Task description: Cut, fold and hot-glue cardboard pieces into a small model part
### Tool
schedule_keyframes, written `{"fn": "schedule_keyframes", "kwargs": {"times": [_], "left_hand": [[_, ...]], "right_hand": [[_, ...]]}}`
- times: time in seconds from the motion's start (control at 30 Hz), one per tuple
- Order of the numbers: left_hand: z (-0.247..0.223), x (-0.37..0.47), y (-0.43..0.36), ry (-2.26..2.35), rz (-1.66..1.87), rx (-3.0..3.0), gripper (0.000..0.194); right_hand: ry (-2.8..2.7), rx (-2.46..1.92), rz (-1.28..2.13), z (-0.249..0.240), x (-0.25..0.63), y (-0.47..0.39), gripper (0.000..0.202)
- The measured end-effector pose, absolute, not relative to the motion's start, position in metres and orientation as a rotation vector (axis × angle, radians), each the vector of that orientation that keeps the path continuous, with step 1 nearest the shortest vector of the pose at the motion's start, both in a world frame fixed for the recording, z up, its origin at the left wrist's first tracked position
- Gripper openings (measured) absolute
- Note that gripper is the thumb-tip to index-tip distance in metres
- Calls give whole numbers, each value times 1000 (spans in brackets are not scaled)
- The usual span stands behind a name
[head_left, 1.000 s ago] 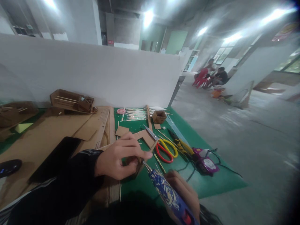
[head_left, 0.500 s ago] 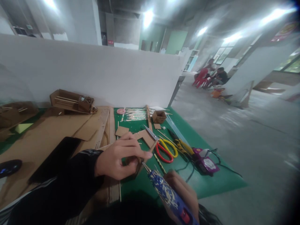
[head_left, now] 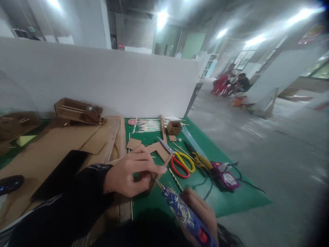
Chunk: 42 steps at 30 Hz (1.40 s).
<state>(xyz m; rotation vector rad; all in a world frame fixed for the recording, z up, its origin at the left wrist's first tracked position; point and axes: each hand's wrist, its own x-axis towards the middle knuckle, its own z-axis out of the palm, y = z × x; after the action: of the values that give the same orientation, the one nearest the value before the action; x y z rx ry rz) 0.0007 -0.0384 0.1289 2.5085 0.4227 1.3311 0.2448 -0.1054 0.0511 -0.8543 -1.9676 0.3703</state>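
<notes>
Fingers of the left hand (head_left: 130, 171) are curled in, forefinger and thumb pinching a small cardboard piece (head_left: 168, 160) over the green table top (head_left: 239, 202), with much of it hidden behind them. One thin edge slants up past the forefinger. Being thin board, it should be very light and fairly stiff, yet easy to crease if squeezed hard; its face looks dry and dull, so slipping seems unlikely, and a gentle pinch on the flat sides looks the best hold. Just right of that pinch comes the metal nozzle (head_left: 160, 185) of the glue gun (head_left: 181, 209), close to the cardboard, though whether they touch I cannot tell. Its blue body looks hard and should weigh far more than the board; the rear of it is the place to grasp, since the nozzle may be hot. Scissors (head_left: 176, 157) lie beyond, apart from the gun. Further right, the right hand (head_left: 202, 207) wraps that body near the red switch (head_left: 202, 235), its fingers partly hidden, so how tightly they squeeze I cannot tell. Past it lies a purple box (head_left: 226, 178), clear of both hands
</notes>
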Motion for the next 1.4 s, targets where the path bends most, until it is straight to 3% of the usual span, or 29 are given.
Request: {"fn": "schedule_keyframes", "kwargs": {"times": [1.4], "left_hand": [[128, 0, -38, 438, 1320, 2507, 42]], "right_hand": [[-2066, -876, 313, 48, 249, -106, 20]]}}
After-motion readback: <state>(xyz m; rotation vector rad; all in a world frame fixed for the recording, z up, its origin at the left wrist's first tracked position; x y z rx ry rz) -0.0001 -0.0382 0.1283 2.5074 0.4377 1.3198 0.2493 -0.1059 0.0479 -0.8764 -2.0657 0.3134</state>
